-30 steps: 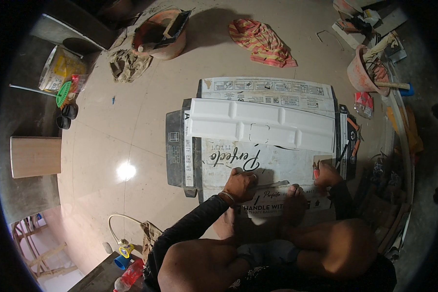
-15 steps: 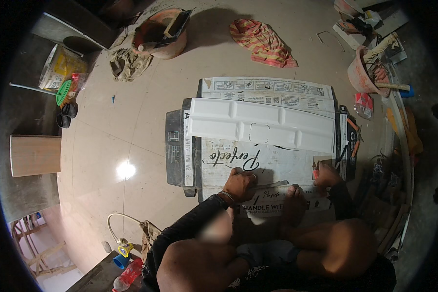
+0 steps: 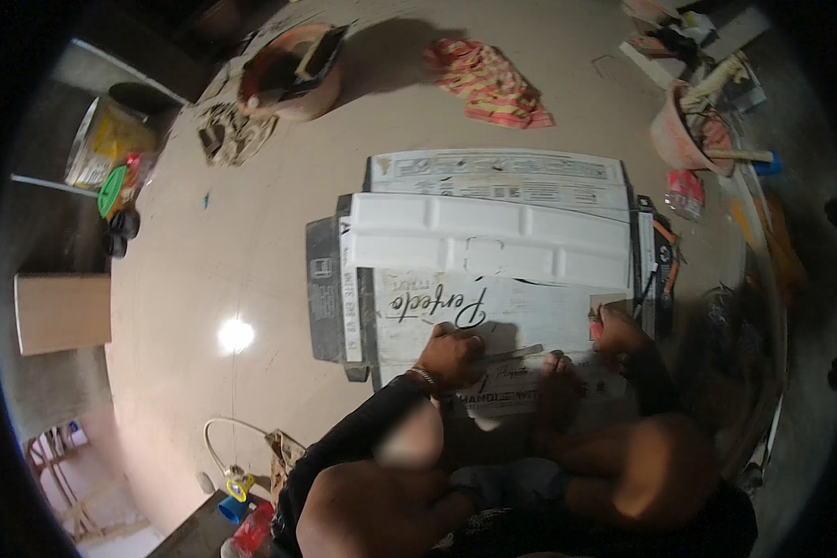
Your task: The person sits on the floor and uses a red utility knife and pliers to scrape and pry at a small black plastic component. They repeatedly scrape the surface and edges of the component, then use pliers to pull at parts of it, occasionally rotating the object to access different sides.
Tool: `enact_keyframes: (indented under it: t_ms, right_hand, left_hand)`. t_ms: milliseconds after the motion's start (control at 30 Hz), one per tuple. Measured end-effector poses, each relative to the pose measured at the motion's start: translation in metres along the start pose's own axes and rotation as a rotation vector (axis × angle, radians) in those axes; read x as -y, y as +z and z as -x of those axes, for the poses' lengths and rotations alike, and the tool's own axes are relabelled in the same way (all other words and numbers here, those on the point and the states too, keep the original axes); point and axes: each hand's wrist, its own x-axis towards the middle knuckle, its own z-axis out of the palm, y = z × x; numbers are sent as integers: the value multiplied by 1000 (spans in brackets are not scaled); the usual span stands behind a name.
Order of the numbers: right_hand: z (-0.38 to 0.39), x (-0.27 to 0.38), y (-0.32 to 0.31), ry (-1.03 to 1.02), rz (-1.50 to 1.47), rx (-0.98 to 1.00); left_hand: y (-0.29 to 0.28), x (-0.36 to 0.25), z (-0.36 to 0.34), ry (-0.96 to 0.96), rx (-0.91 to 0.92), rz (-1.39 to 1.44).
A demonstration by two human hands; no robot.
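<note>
A flattened white and dark cardboard box [image 3: 409, 330] lies on the floor before me. Across its far half rests a white panel [image 3: 409, 232] with raised rectangles. My left hand [image 3: 451, 355] is closed, its fingers curled down against the cardboard's near part; what it grips is hidden. A thin grey strip [image 3: 521, 352] lies just to the right of its fingers. My right hand [image 3: 620, 337] is closed around a tool with a red handle [image 3: 596, 327], whose kind I cannot make out. Beside that tool is a small tan square piece [image 3: 608, 301] on the cardboard.
Orange-handled pliers [image 3: 668, 260] lie at the box's right end. Farther off are a basin [image 3: 321, 100], a striped cloth [image 3: 493, 84] and a pink bucket [image 3: 674, 135] with tools. A tan board [image 3: 63, 313] stands at left; my bare foot [image 3: 556, 372] rests between my hands.
The whole view has shifted slightly and blurred. Both hands keep nearly the same places on the cardboard, with no visible change of grip.
</note>
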Motion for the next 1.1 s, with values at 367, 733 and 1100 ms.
enact_keyframes:
  t_ms: [367, 733, 1100]
  right_hand:
    - [-49, -21, -27, 268, -368, -902]
    - [-83, -3, 2, 288, -487, -1097]
    - [-94, -58, -13, 74, 288, -836]
  left_hand:
    - [-120, 136, -15, -750, -752, -285]
    - [-118, 130, -54, -1159, -546, -322]
    - [-119, 165, 2, -567, -505, -555]
